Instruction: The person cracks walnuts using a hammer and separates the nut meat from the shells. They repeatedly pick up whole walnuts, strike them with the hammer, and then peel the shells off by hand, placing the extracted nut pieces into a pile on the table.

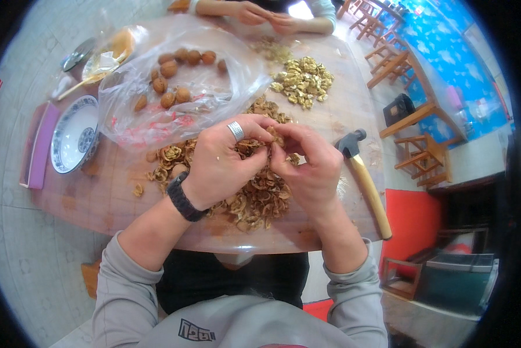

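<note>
Between the fingertips of both hands is a piece of cracked walnut (277, 136), held above a heap of broken walnut shells (260, 195). My left hand (225, 156) wears a ring and a dark wristband, and its thumb and forefinger pinch the piece from the left. From the right, my right hand (308, 161) grips it with thumb and fingers. Shelled walnut kernels (306, 80) form a pile beyond my right hand. Whole walnuts (169, 68) lie in a clear plastic bag (125, 100) beyond my left hand. How much shell is on the piece is hidden by the fingers.
A hammer (365, 182) with a wooden handle lies along the table's (112, 191) right side. At the left are a blue-and-white bowl (75, 135) and a purple box (42, 143). Across the table, another person's hands (267, 17) meet near a small pale pile (274, 50).
</note>
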`<action>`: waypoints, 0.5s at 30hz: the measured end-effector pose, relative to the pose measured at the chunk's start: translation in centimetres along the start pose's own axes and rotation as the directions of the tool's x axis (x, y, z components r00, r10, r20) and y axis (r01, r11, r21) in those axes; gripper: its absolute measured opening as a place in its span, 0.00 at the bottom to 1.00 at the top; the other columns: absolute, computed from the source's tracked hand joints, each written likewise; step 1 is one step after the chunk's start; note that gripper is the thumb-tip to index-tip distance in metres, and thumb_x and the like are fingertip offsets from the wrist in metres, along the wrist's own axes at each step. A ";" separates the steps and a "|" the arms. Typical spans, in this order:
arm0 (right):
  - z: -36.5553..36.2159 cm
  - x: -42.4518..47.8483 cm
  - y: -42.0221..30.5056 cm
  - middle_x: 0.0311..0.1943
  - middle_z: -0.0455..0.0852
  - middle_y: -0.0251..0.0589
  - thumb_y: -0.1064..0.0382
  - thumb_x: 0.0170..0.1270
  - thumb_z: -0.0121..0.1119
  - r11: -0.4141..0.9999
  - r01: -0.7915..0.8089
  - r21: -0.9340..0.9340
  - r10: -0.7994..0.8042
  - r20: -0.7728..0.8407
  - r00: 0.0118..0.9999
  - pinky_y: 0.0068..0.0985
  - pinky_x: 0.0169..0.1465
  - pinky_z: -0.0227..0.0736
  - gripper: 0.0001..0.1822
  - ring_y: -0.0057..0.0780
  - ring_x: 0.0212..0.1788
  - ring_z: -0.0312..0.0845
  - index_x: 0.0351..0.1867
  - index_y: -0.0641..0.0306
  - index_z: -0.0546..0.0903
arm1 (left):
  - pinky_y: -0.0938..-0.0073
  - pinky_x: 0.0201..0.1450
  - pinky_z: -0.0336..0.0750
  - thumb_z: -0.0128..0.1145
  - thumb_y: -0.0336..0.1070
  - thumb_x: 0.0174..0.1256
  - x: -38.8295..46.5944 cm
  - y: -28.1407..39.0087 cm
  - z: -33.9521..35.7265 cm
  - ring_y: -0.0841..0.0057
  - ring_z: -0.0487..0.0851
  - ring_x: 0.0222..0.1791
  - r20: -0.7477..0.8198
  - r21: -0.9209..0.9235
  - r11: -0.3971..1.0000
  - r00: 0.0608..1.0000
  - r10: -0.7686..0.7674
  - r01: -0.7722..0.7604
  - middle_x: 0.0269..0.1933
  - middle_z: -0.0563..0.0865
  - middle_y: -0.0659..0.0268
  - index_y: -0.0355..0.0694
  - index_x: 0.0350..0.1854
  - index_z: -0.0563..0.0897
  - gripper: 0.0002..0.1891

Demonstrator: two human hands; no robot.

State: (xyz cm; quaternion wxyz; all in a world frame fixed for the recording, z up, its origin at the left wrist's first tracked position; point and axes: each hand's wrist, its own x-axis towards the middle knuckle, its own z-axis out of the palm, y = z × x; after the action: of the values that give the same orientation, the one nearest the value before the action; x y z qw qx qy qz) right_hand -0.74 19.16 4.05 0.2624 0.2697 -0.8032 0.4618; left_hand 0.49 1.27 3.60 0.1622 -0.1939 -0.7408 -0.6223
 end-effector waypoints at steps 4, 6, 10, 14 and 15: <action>-1.1 -0.1 0.8 0.40 0.94 0.41 0.75 0.61 0.71 0.966 -0.207 0.152 0.214 -0.026 0.977 0.22 0.41 0.87 0.17 0.24 0.36 0.92 0.53 0.66 0.89 | 0.66 0.65 0.84 0.59 0.12 0.66 0.0 -0.7 -1.0 0.66 0.89 0.58 0.039 -0.180 0.979 0.996 -0.086 0.092 0.56 0.91 0.51 0.32 0.40 0.83 0.08; -1.7 0.5 0.2 0.37 0.93 0.38 0.75 0.70 0.67 0.840 -0.399 0.367 0.418 0.031 0.908 0.21 0.41 0.86 0.15 0.22 0.38 0.91 0.56 0.72 0.87 | 0.64 0.66 0.83 0.57 0.11 0.68 0.1 -0.7 -0.4 0.64 0.90 0.58 -0.012 -0.340 0.934 0.993 -0.121 0.109 0.56 0.90 0.49 0.32 0.39 0.82 0.09; -2.4 1.3 0.8 0.39 0.92 0.44 0.72 0.76 0.62 0.624 -0.472 0.622 0.487 0.162 0.858 0.23 0.42 0.87 0.13 0.26 0.37 0.90 0.57 0.77 0.86 | 0.67 0.64 0.84 0.56 0.13 0.68 0.3 -0.7 -0.2 0.69 0.89 0.57 0.000 -0.366 0.918 0.987 -0.162 0.151 0.56 0.90 0.51 0.32 0.39 0.81 0.08; -2.8 1.3 1.3 0.40 0.92 0.44 0.68 0.77 0.63 0.464 -0.527 0.712 0.491 0.288 0.822 0.23 0.44 0.87 0.15 0.26 0.39 0.90 0.59 0.76 0.85 | 0.75 0.58 0.84 0.55 0.15 0.66 0.3 -0.8 -0.4 0.77 0.89 0.52 0.038 -0.416 0.880 0.971 -0.236 0.230 0.55 0.89 0.56 0.32 0.42 0.79 0.07; -2.8 1.4 1.4 0.40 0.92 0.44 0.68 0.77 0.63 0.450 -0.553 0.701 0.507 0.309 0.804 0.23 0.45 0.87 0.15 0.26 0.39 0.90 0.59 0.76 0.85 | 0.76 0.56 0.85 0.55 0.16 0.66 0.3 -0.8 -0.4 0.78 0.89 0.50 0.045 -0.426 0.869 0.965 -0.258 0.253 0.53 0.89 0.58 0.32 0.43 0.79 0.07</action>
State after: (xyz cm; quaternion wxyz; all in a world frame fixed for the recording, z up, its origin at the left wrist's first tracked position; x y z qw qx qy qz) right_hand -2.19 22.00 5.41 -0.0562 0.1026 -0.5797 0.8064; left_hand -0.11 0.81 3.12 0.0368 -0.1211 -0.6041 -0.7868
